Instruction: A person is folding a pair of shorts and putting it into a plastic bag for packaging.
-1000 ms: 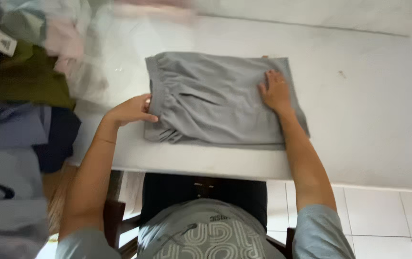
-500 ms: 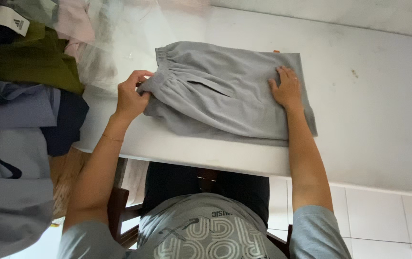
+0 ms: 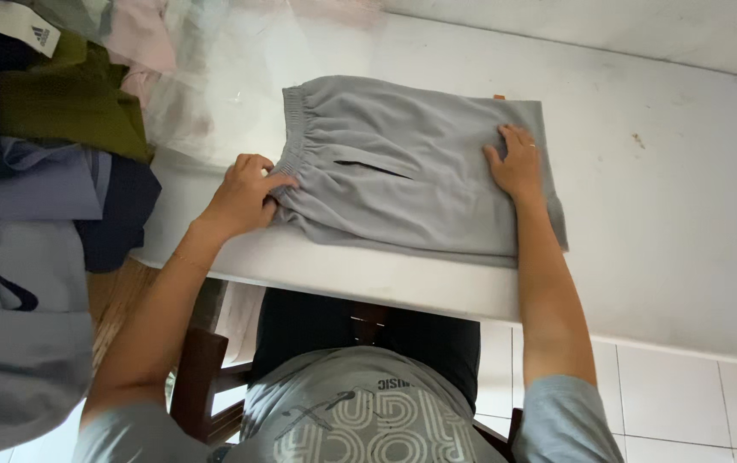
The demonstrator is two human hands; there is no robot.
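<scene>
A pair of grey shorts (image 3: 411,163) lies folded flat on the white table (image 3: 668,206), its elastic waistband toward the left. My left hand (image 3: 244,195) pinches the waistband at the shorts' near-left corner. My right hand (image 3: 516,161) rests flat, fingers spread, on the right end of the shorts near the leg hem. A dark pocket slit shows in the middle of the fabric.
A heap of clothes (image 3: 34,171) in olive, navy, grey and pink fills the left side, partly hanging over the table's left edge. A wooden chair (image 3: 206,377) is under me. White floor tiles (image 3: 686,403) show below the table's near edge.
My left hand moved from lying beside the waistband to gripping it. The shorts' near-left corner lifted briefly, and now lies flat again. My right hand stayed on the right end.
</scene>
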